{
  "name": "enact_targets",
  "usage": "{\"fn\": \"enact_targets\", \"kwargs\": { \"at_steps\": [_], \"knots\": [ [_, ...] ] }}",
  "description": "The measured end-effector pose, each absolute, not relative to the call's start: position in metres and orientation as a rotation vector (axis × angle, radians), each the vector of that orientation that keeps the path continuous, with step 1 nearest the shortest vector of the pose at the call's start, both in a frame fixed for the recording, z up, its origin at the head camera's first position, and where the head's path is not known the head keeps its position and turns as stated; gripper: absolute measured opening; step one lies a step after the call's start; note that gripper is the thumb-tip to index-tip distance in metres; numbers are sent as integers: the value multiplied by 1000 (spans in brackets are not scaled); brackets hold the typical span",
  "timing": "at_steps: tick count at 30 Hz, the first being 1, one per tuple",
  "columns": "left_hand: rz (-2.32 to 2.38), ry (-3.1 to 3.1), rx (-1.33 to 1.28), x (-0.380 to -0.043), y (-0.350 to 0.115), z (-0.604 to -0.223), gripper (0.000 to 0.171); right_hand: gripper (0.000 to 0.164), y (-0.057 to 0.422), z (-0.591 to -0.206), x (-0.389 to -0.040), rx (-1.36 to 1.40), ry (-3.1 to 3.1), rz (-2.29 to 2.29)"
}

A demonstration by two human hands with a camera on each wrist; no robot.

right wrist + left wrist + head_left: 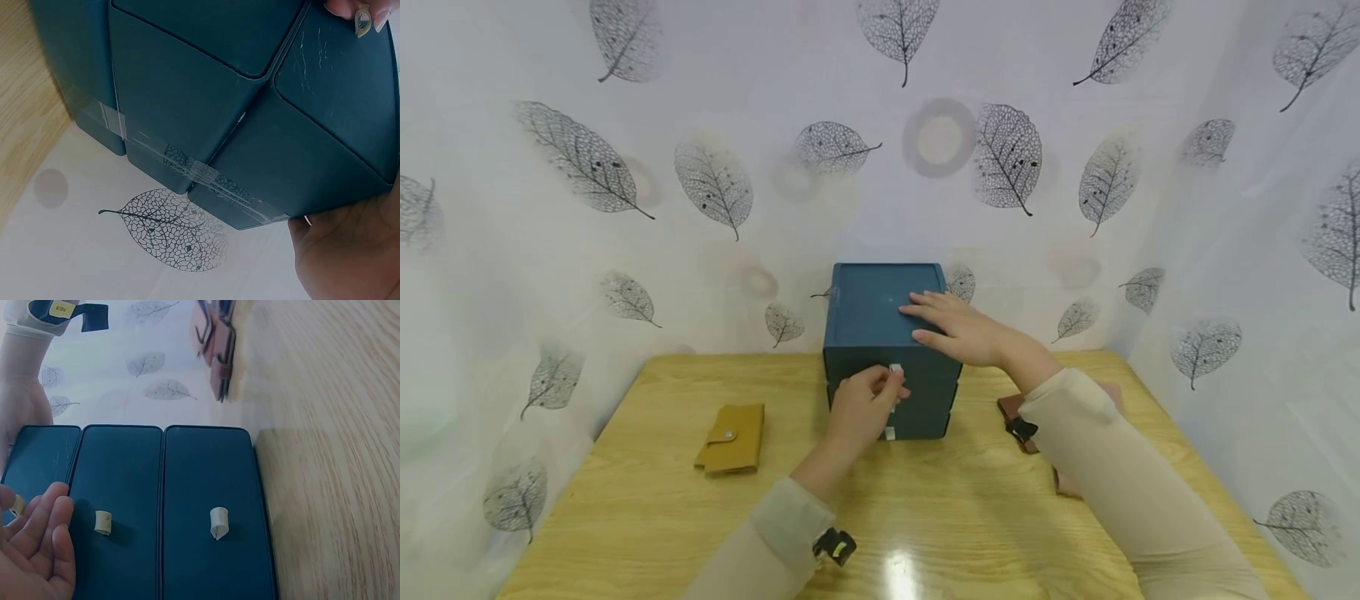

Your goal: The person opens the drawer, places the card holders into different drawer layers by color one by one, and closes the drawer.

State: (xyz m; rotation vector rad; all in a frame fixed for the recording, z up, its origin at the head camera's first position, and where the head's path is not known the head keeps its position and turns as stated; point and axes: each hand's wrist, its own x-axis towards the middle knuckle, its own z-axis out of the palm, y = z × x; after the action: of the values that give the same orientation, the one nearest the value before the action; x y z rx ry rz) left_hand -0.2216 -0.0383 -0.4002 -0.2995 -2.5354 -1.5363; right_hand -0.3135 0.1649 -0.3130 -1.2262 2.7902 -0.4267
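Observation:
A dark teal box of three stacked drawers stands at the back of the table, all drawer fronts flush. Each front carries a small whitish loop pull; the middle pull and bottom pull show plainly in the left wrist view. My left hand pinches the top drawer's pull tab between thumb and finger, the other fingers loosely bent. Across the right part of the box's top, my right hand rests with fingers spread. In the right wrist view its palm lies by the box's edge.
A mustard wallet with a snap strap lies on the wooden table to the left. Brown and pinkish leather items lie on the right, partly behind my right sleeve. A leaf-print curtain hangs close behind the box.

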Motion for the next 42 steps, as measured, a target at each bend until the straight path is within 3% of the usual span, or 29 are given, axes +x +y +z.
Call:
{"fn": "enact_targets", "kwargs": {
  "at_steps": [11, 42],
  "knots": [
    [-1552, -2511, -330, -221, -40, -405, 31, 59, 165, -311, -312, -1223, 2781, -438],
    [-1517, -2500, -447, -193, -42, -405, 30, 61, 166, -308, -316, -1198, 2726, -470]
  ]
}}
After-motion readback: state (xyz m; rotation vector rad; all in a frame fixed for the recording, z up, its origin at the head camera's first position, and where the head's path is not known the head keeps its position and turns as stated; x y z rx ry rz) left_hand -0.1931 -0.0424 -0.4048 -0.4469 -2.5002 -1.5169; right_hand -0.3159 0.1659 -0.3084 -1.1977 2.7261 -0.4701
